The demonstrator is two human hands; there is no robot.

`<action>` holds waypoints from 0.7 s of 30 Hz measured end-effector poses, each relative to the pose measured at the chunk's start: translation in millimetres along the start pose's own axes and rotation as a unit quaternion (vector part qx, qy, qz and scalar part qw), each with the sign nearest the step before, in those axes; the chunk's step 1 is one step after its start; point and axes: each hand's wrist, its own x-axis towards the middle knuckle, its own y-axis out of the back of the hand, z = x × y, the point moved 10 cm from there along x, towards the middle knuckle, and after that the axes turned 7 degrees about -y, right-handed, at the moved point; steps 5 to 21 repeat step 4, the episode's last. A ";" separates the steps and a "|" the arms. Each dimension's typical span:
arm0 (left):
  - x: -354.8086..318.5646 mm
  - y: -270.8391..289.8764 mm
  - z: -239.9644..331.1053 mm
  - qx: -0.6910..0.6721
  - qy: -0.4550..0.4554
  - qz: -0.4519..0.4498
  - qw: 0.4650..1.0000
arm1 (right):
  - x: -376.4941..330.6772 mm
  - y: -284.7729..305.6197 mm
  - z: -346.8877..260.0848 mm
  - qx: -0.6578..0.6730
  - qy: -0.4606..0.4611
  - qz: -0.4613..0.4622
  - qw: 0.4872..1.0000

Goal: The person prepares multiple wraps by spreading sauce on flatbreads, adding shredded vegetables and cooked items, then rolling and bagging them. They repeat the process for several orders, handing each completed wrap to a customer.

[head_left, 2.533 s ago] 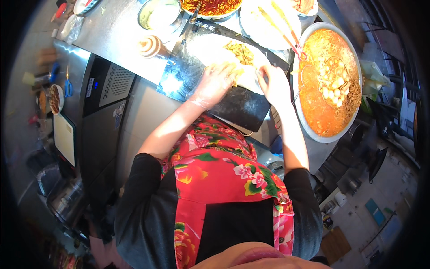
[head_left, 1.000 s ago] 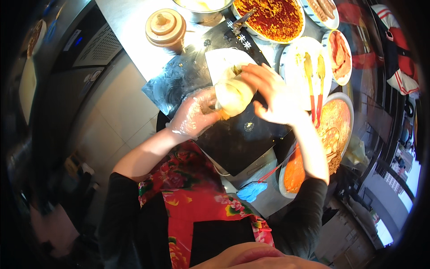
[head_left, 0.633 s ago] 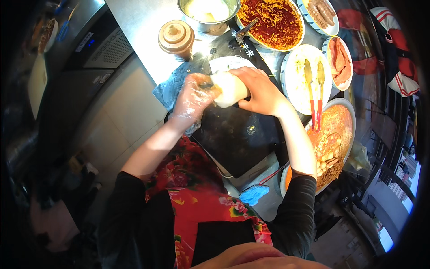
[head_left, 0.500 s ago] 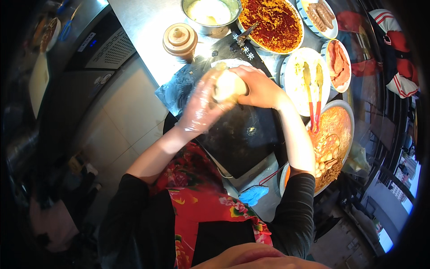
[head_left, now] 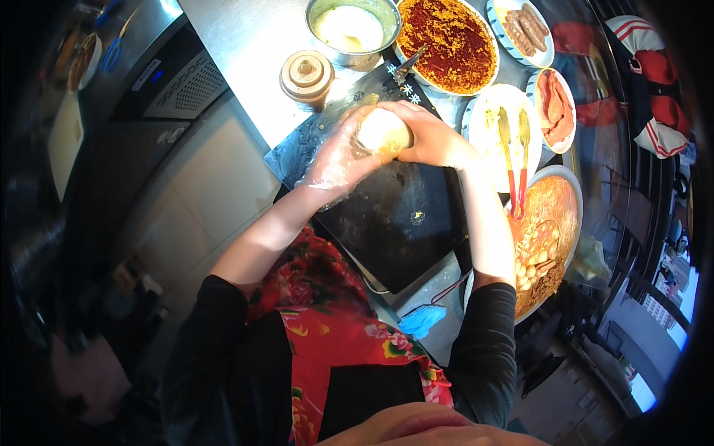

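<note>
A pale round bun [head_left: 381,132] is held between both hands above a black griddle plate [head_left: 394,223]. My left hand [head_left: 338,156], in a clear plastic glove, cups the bun from the left and below. My right hand [head_left: 428,137] is bare and wraps it from the right and top. The bun's filling is hidden by the fingers.
Along the steel counter stand a lidded brown jar [head_left: 306,74], a metal bowl of pale paste [head_left: 349,30], a tray of red chilli flakes [head_left: 446,44], a plate of sausages [head_left: 524,30], a plate with red-handled tongs [head_left: 513,141], sliced meat [head_left: 554,108] and a big pot of orange broth [head_left: 547,238].
The view has tilted so the counter's bowls come into sight. Both hands went from pressing flat on the board to lifting and wrapping the bun, which turned between them.
</note>
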 end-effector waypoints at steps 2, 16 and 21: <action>6.0 -7.7 -6.8 -0.186 0.057 -0.009 0.981 | -5.6 6.3 -4.9 0.033 0.035 0.021 0.999; 11.0 -6.6 -9.0 -0.168 0.105 -0.039 0.979 | -18.8 12.3 -3.5 -0.006 0.015 0.082 0.996; 11.0 -6.6 -9.0 -0.168 0.105 -0.039 0.979 | -18.8 12.3 -3.5 -0.006 0.015 0.082 0.996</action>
